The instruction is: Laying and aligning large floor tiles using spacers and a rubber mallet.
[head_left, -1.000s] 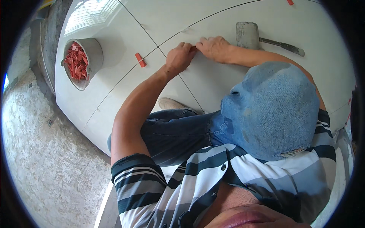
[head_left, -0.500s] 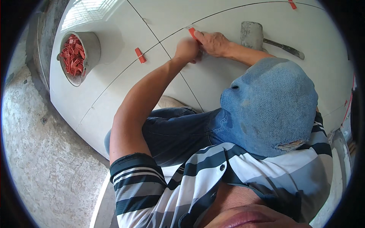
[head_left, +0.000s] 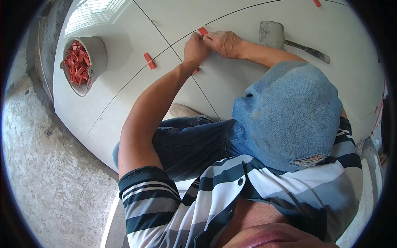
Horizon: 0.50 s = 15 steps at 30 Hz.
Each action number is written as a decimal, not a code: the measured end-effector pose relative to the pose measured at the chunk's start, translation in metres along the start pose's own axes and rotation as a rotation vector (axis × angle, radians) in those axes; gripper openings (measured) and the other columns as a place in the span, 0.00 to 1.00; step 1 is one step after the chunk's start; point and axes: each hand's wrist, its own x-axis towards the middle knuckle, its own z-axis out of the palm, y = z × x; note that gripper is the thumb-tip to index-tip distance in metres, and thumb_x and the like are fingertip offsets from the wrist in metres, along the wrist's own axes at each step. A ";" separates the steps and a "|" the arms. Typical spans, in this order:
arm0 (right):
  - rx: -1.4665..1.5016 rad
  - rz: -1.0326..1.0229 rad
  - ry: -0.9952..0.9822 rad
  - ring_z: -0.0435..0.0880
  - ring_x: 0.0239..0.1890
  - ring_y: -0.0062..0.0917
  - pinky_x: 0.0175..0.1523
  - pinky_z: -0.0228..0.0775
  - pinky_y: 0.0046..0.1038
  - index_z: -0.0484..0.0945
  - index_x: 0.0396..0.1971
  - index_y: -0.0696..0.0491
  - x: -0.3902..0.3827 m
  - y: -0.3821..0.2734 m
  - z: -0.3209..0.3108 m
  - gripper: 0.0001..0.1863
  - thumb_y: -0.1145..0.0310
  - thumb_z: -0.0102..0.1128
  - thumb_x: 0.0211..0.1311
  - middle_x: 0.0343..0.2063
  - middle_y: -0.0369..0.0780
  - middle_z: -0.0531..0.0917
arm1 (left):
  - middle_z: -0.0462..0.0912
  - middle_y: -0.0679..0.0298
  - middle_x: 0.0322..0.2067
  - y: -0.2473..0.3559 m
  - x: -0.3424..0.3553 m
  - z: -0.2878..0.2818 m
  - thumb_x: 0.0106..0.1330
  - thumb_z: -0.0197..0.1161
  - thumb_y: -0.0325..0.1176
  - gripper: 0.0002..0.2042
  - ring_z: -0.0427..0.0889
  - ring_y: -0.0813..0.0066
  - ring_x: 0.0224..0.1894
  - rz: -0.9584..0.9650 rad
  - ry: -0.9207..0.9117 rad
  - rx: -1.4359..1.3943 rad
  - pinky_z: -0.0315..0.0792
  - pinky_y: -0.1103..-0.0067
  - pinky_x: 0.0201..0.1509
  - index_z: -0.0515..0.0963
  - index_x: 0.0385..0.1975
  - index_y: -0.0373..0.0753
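Note:
A red tile-levelling wedge (head_left: 202, 31) lies across the dark joint between pale floor tiles (head_left: 231, 84). My right hand (head_left: 226, 44) pinches its near end, thumb and forefinger together. Against the wedge's left side, my left hand (head_left: 196, 48) is closed with its fingertips on it; the other fingers of that hand are partly hidden and a little blurred. Below my left wrist, a second red wedge (head_left: 196, 70) shows in part on the crossing joint. Another red wedge (head_left: 150, 60) sits on the joint farther left.
At left a grey bucket (head_left: 98, 56) lies tipped, filled with red wedges (head_left: 77, 62). A pale-headed mallet (head_left: 271, 34) with a dark handle rests right of my right forearm. One more wedge (head_left: 317, 3) is at the far edge. My denim-covered knee (head_left: 289, 111) rises close by.
Both hands have shifted slightly up and left. The pinched wedge has moved farther onto the joint, and my left hand has come up beside it, uncovering the second wedge under the wrist.

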 end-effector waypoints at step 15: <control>-0.030 0.059 0.102 0.81 0.36 0.37 0.38 0.76 0.34 0.69 0.43 0.56 0.004 0.014 -0.014 0.13 0.72 0.50 0.56 0.36 0.43 0.76 | 0.79 0.48 0.32 0.028 0.009 -0.021 0.57 0.60 0.36 0.14 0.78 0.49 0.39 0.171 0.069 0.274 0.71 0.63 0.43 0.72 0.39 0.33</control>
